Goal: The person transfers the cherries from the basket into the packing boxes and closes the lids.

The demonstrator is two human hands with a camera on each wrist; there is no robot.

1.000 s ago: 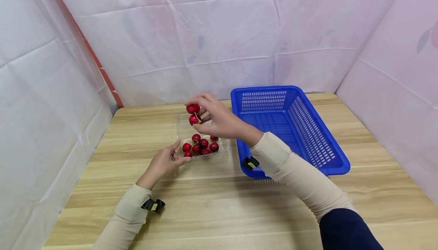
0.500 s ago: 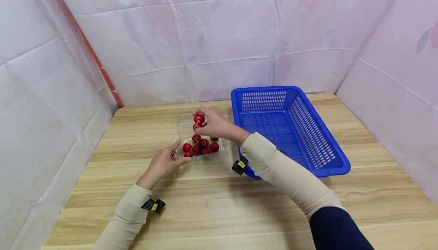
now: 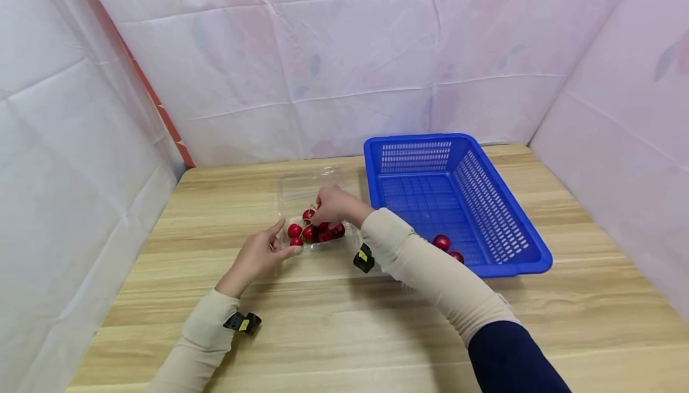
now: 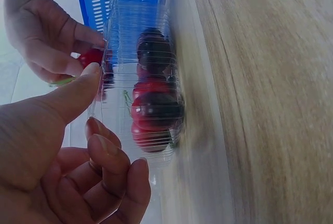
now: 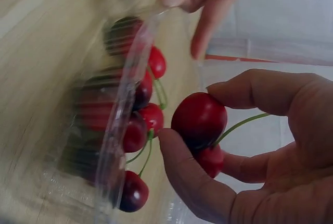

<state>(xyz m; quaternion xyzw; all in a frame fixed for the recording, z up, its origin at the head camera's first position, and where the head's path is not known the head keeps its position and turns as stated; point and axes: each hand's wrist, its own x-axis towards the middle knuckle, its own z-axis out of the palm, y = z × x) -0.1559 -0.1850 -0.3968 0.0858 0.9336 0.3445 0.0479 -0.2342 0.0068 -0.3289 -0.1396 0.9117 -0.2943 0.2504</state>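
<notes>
A clear plastic clamshell box [image 3: 352,231] lies unfolded on the table with several red cherries [image 3: 294,231] in its near half. At its near left corner my left hand [image 3: 258,254] holds the rim, thumb on the edge and the other fingers bent against the side. My right hand [image 3: 336,204] is over the box's right part. In the right wrist view, its thumb and fingers pinch a dark red cherry [image 5: 199,119], with a second cherry [image 5: 210,160] and a green stem behind it. The head view mostly hides these held cherries.
To the right of the box stands a blue slotted plastic basket [image 3: 511,207]. Two cherries [image 3: 442,242] show on its floor near the front; my right sleeve hides its near left corner. Pale cloth walls [image 3: 366,70] enclose the back and sides of the wooden table [image 3: 323,333].
My right hand has lowered the pair of cherries from above the box's far half to its near half. Its arm shifted left, uncovering cherries in the basket. The left hand stays put.
</notes>
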